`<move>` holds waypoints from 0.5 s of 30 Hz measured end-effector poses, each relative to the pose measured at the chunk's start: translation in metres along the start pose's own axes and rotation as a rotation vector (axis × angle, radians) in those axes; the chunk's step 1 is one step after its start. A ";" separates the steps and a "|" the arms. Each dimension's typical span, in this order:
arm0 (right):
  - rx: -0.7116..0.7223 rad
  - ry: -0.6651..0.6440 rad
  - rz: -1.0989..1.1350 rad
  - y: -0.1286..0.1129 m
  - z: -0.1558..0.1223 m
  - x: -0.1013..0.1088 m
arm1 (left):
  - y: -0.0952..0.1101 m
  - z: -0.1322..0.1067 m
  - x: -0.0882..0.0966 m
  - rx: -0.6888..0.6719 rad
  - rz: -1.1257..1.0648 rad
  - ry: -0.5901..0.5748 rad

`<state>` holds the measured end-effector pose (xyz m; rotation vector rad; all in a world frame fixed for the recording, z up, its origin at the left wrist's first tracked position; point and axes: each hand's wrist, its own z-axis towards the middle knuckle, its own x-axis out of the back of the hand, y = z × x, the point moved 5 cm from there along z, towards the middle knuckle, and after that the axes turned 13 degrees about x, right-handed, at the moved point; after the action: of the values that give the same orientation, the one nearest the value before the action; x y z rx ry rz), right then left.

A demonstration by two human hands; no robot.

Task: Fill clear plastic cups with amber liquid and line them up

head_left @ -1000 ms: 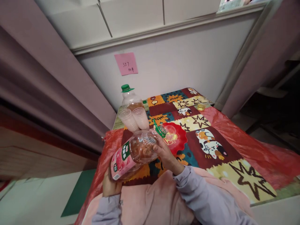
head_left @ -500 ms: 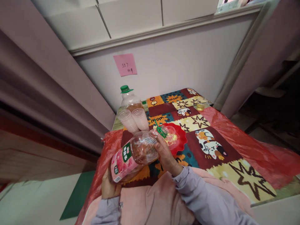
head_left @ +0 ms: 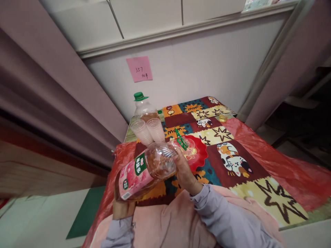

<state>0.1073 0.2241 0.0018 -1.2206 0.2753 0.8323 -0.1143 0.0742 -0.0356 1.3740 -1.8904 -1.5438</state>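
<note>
Since half a second ago, the clear plastic bottle with a pink label [head_left: 137,174] has slid its base a little further to the left, away from the red scalloped plate [head_left: 203,151], and the green collar [head_left: 182,141] at its neck stands steeper. Now the bottle lies tilted, base toward the person, in front and left of the plate, its mouth over the plate. Amber liquid shows inside.

The right hand [head_left: 184,171] is closed around the bottle near the neck, on the plate's near side; this grip probably steers the mouth. The left hand [head_left: 123,209] cups the base, well apart from the plate, seemingly to bear the weight; its fingers are hidden behind the bottle. Whether a cup stands on the plate beneath the mouth, I cannot tell.

Two stacks of translucent plastic cups [head_left: 156,130] lean just beyond the plate to its left, probably to be within reach. Behind them, farther from the plate, a green-capped clear bottle [head_left: 144,109] stands upright. A small clear cup of yellow liquid [head_left: 222,117] sits beyond the plate on its right. Beneath the plate, a patterned cartoon mat [head_left: 249,150] likely protects the surface.
</note>
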 end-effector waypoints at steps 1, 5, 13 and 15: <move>0.000 0.005 0.006 0.001 0.000 0.000 | 0.000 -0.002 -0.001 0.013 -0.007 -0.002; -0.031 0.022 -0.017 0.005 -0.001 0.001 | 0.002 -0.006 -0.005 0.051 0.014 -0.036; -0.057 0.020 -0.031 0.017 -0.003 0.003 | 0.010 -0.013 -0.016 0.024 0.040 -0.068; -0.065 0.013 -0.027 0.019 -0.002 0.003 | 0.012 -0.015 -0.019 0.013 0.032 -0.092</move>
<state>0.0972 0.2255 -0.0143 -1.2886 0.2430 0.8150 -0.0993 0.0813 -0.0144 1.2920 -1.9699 -1.6081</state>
